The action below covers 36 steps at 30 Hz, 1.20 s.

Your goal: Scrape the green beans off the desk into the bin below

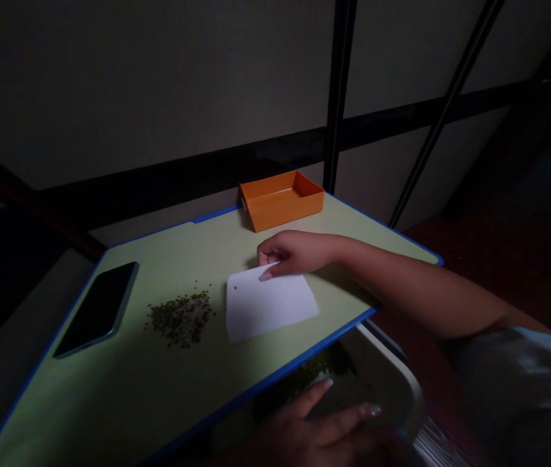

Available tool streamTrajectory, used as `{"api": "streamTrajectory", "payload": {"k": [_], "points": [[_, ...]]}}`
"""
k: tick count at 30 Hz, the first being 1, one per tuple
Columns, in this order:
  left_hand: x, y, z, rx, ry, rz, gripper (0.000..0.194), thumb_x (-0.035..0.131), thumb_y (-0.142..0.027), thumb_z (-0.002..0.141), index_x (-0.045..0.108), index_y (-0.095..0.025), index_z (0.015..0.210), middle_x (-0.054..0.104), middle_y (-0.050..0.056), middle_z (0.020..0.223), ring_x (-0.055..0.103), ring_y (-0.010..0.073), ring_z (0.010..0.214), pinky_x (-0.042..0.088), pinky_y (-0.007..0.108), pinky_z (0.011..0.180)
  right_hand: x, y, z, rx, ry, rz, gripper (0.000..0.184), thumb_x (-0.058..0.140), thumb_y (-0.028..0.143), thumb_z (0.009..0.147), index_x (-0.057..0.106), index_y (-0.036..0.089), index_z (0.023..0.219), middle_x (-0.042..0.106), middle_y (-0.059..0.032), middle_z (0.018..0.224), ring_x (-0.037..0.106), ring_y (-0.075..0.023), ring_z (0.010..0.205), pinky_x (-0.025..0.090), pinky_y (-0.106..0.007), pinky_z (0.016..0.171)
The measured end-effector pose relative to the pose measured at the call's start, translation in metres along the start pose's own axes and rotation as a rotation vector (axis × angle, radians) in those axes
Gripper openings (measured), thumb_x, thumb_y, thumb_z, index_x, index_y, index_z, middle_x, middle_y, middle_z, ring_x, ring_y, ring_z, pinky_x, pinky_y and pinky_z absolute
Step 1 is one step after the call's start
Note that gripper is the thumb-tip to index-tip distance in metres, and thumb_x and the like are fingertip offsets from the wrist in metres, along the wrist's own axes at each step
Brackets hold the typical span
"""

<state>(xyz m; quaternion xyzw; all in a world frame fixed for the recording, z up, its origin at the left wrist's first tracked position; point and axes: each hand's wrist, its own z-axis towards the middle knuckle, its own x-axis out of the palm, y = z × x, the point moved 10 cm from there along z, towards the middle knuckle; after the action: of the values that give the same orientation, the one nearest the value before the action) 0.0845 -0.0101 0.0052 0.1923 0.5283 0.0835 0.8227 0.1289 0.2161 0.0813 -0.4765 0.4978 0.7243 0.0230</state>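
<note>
My right hand (pixel 294 253) reaches across the table from the right, its thumb and curled fingers closed on the upper edge of a white sheet of paper (pixel 272 305). The paper lies low over the tabletop, with a small dark speck near its left corner. Just left of it is a loose heap of small greenish-brown grains (pixel 182 318), too small to name surely. My left hand (pixel 318 428) is at the bottom, below the table's front edge, with fingers spread over a pale bin (pixel 394 366). Dark shadow covers part of that hand.
An orange open box (pixel 285 204) stands at the back of the yellow-green table (pixel 158 389), which has a blue rim. A dark phone (pixel 97 308) lies near the left edge. Greenish bits (pixel 321 370) show inside the bin. Behind the table is a panelled wall (pixel 182 84).
</note>
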Motion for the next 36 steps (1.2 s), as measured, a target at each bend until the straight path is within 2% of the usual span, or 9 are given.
{"api": "streamTrajectory", "payload": {"k": [4,7,10,13,16,20,27,32,36], "points": [[-0.001,0.002,-0.001,-0.014,-0.054,-0.050,0.035,0.041,-0.038,0.105,0.053,-0.040,0.138,0.042,-0.014,0.153,0.033,0.0136,0.144,0.056,0.031,0.090,-0.019,-0.007,0.000,0.038,-0.113,-0.064,0.013,0.068,0.019,0.084,0.056,0.014,0.082,0.052,0.0024,0.069,0.045,-0.0094,0.063,0.032,-0.024,0.058],[0.000,0.002,-0.001,-0.004,-0.049,-0.062,0.035,0.043,-0.039,0.104,0.053,-0.040,0.138,0.043,-0.013,0.153,0.034,0.0140,0.144,0.056,0.032,0.091,-0.024,-0.012,0.002,0.025,-0.122,0.030,0.011,0.065,0.018,0.087,0.055,0.014,0.084,0.051,0.0037,0.067,0.044,-0.0091,0.062,0.033,-0.023,0.058],[-0.002,0.003,0.001,-0.011,-0.044,-0.069,0.034,0.042,-0.037,0.105,0.054,-0.040,0.136,0.045,-0.014,0.152,0.037,0.0129,0.142,0.056,0.031,0.090,-0.038,-0.020,0.002,0.049,-0.205,0.070,0.009,0.062,0.016,0.089,0.054,0.015,0.087,0.049,0.0041,0.067,0.044,-0.0095,0.062,0.033,-0.024,0.060],[-0.005,0.004,0.004,-0.020,-0.048,-0.071,0.034,0.040,-0.034,0.106,0.055,-0.040,0.135,0.047,-0.015,0.150,0.038,0.0121,0.141,0.055,0.031,0.090,-0.059,-0.028,-0.004,0.102,-0.298,-0.057,0.010,0.064,0.015,0.087,0.054,0.015,0.084,0.053,0.0013,0.074,0.046,-0.0108,0.068,0.033,-0.025,0.063],[-0.004,0.002,0.005,-0.001,-0.014,-0.080,0.035,0.038,-0.035,0.106,0.053,-0.038,0.137,0.044,-0.014,0.152,0.038,0.0126,0.141,0.054,0.030,0.092,-0.068,-0.035,-0.009,0.145,-0.283,-0.168,0.011,0.066,0.017,0.085,0.055,0.015,0.083,0.055,-0.0004,0.077,0.047,-0.0119,0.071,0.033,-0.026,0.064],[-0.003,0.001,0.004,0.005,-0.004,-0.087,0.037,0.041,-0.037,0.105,0.050,-0.036,0.141,0.040,-0.011,0.156,0.037,0.0146,0.142,0.053,0.031,0.094,-0.057,-0.038,-0.007,0.161,-0.188,-0.186,0.011,0.066,0.019,0.085,0.057,0.014,0.085,0.056,0.0002,0.075,0.048,-0.0112,0.068,0.034,-0.025,0.063],[-0.005,0.003,0.003,-0.026,-0.011,-0.061,0.036,0.037,-0.037,0.106,0.051,-0.039,0.139,0.043,-0.015,0.153,0.036,0.0113,0.142,0.054,0.030,0.093,-0.018,-0.025,-0.004,0.075,0.018,0.032,0.012,0.065,0.021,0.086,0.055,0.014,0.084,0.054,0.0023,0.070,0.048,-0.0091,0.064,0.036,-0.022,0.059],[-0.009,0.003,0.004,-0.029,-0.046,-0.082,0.034,0.040,-0.036,0.106,0.054,-0.039,0.137,0.046,-0.014,0.151,0.037,0.0142,0.142,0.054,0.031,0.093,-0.019,-0.018,-0.009,0.039,0.045,0.135,0.014,0.066,0.024,0.087,0.055,0.015,0.085,0.052,0.0039,0.068,0.045,-0.0081,0.061,0.034,-0.022,0.056],[-0.009,0.003,0.006,-0.030,-0.042,-0.111,0.033,0.043,-0.036,0.105,0.057,-0.038,0.135,0.050,-0.014,0.148,0.041,0.0135,0.139,0.053,0.031,0.094,-0.029,-0.022,-0.011,0.043,0.023,0.086,0.014,0.067,0.024,0.085,0.056,0.015,0.084,0.052,0.0035,0.069,0.046,-0.0087,0.061,0.035,-0.022,0.056]]}}
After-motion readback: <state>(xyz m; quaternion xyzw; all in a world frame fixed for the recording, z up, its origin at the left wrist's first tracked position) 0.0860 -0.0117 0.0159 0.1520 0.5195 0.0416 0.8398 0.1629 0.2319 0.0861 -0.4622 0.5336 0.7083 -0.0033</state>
